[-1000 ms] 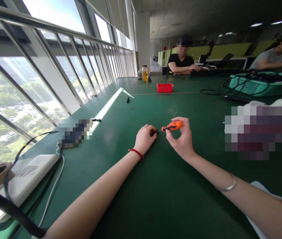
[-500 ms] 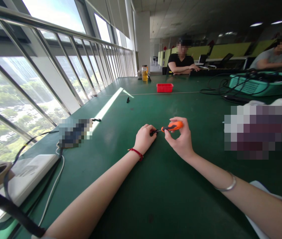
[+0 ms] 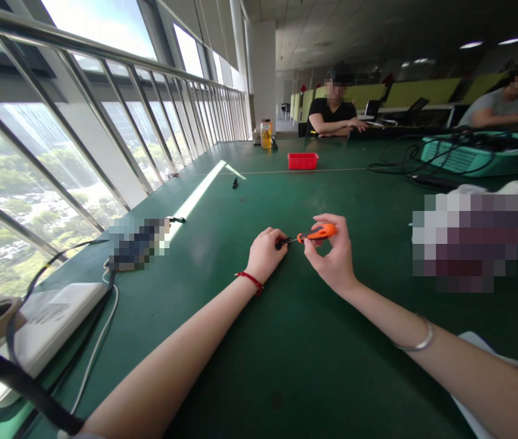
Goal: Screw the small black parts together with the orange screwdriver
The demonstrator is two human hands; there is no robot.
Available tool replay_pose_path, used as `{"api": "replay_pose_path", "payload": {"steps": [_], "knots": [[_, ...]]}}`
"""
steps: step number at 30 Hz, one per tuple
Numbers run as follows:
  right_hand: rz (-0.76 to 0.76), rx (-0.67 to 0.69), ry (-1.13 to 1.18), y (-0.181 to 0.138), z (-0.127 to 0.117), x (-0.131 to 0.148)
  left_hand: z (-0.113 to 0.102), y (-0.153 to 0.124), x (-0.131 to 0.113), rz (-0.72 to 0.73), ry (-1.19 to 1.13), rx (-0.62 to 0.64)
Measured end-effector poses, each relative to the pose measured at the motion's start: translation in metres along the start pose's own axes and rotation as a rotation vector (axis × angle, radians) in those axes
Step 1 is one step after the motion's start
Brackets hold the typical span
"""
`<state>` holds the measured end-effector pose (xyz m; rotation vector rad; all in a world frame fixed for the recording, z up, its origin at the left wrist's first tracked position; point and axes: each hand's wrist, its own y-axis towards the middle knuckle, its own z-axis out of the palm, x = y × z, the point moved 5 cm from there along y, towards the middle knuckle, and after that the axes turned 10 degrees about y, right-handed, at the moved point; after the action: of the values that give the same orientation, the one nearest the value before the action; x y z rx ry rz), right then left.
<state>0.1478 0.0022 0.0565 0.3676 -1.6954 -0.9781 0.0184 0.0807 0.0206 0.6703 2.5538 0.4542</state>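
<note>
My right hand (image 3: 334, 256) is closed round the handle of an orange and black screwdriver (image 3: 318, 232), thumb and fingers pinching it. The thin shaft points left, its tip meeting a small black part (image 3: 281, 244). That part is pinched in the fingers of my left hand (image 3: 267, 251), which rests on the green table (image 3: 222, 366). Most of the small part is hidden by my left fingers, so its kind does not show. Farther off on the table lies another small black piece (image 3: 235, 183).
A red bin (image 3: 303, 161) stands farther back, with a jar (image 3: 266, 135) behind it. At the right are a teal basket (image 3: 464, 158) with cables and a blurred bundle (image 3: 478, 238). A white power strip (image 3: 53, 329) with cords lies left, by the metal railing (image 3: 149, 70). A person (image 3: 334, 110) sits opposite.
The screwdriver's handle has turned slightly in my right fingers, and those fingers have shifted a little. My left hand and the small black part stay in place.
</note>
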Motion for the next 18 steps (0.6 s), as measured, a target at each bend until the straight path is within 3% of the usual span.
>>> {"api": "replay_pose_path", "payload": {"steps": [3, 8, 15, 18], "knots": [[0.010, -0.008, -0.043, 0.0002, -0.0014, -0.0020, -0.0001, -0.0001, 0.0000, 0.008, -0.003, 0.003], [0.104, 0.138, -0.077, -0.0020, 0.0046, -0.0049, 0.0002, 0.0000, 0.0000, 0.006, 0.009, 0.012], [0.024, 0.000, 0.007, -0.0010, -0.0001, -0.0008, -0.0004, -0.0002, -0.0005, 0.008, 0.001, 0.008], [0.023, 0.044, -0.057, -0.0004, 0.0002, -0.0026, -0.0002, -0.0002, -0.0004, 0.014, 0.002, 0.007]]}}
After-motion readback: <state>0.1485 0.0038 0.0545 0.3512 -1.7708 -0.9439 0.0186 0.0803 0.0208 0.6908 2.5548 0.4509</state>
